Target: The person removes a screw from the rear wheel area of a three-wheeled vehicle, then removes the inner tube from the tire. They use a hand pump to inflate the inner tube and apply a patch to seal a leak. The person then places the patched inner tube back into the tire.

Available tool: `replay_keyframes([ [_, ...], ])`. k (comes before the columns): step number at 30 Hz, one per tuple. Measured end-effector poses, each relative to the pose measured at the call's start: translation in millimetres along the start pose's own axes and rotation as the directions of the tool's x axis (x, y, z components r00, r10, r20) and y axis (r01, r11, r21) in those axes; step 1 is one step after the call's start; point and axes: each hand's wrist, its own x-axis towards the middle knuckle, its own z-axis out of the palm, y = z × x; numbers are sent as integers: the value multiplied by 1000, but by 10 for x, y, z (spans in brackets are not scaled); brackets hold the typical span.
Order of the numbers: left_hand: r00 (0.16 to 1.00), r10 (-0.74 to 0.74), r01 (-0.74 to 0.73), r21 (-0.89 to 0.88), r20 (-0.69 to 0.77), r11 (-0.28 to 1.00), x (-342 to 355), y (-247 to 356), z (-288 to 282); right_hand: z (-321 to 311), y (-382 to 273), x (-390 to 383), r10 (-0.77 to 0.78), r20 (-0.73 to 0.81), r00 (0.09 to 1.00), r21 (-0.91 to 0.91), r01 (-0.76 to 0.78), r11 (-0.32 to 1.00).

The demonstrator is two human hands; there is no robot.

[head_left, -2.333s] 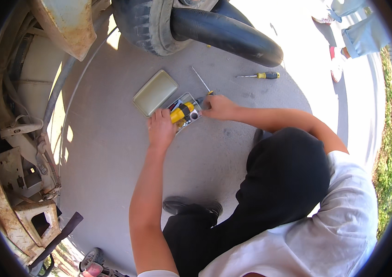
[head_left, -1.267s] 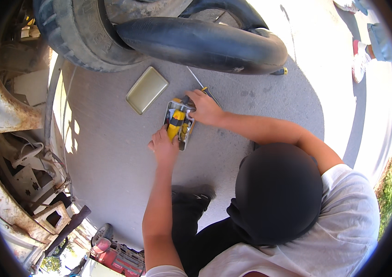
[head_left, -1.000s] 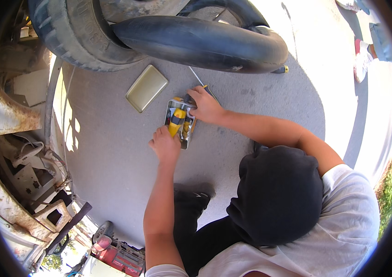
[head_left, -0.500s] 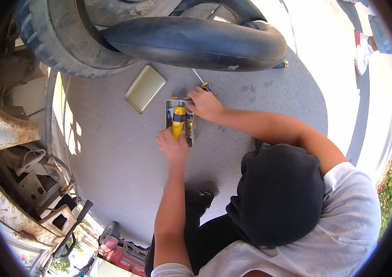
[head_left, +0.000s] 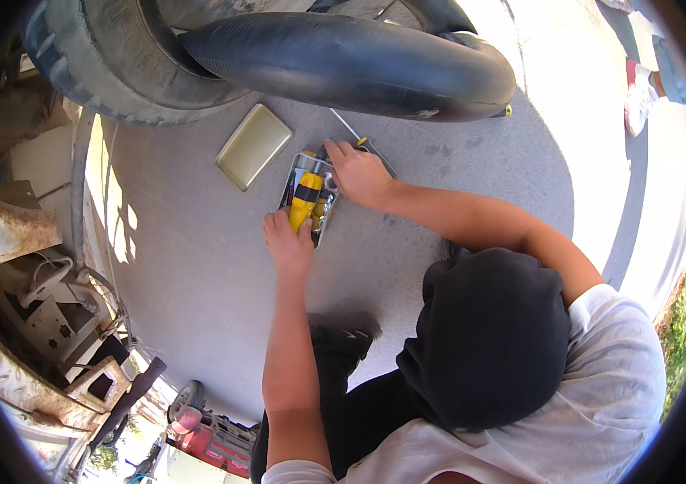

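Note:
My left hand (head_left: 289,240) is closed on the lower end of a yellow tool (head_left: 305,208) with a black band, lying over a small open metal box (head_left: 320,235) of assorted small parts. My right hand (head_left: 359,173) curls at the box's upper end, beside the tool's dark tip; what its fingers hold is partly hidden. A screwdriver (head_left: 363,145) with a yellow-and-black handle lies just beyond it. The box's pale, shallow lid (head_left: 253,145) lies to the left on the pavement.
A large tyre (head_left: 133,68) and black inner tube (head_left: 359,64) fill the top. Rusty vehicle bodywork (head_left: 4,218) lines the left. Another person's shoe (head_left: 637,101) is at upper right on sunlit ground. A red vehicle (head_left: 222,452) shows at lower left.
Since half a second ago both hands, the tool and the box have moved slightly up and left, and the tool leans more. Earlier, the tyre and tube came further into view as the camera shifted.

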Motion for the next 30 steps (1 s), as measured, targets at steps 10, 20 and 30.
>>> replay_keyframes([
  [10,996,-25,32,-78,83,996,-72,-136,-63,104,-45,1,0,38,999,-3,0,1000],
  [20,899,-177,290,-243,400,925,-206,-263,-572,-1,41,54,54,42,998,24,-55,998],
  [30,784,53,608,-783,618,133,-587,300,-952,-418,-302,-165,-39,401,915,714,-286,638],
])
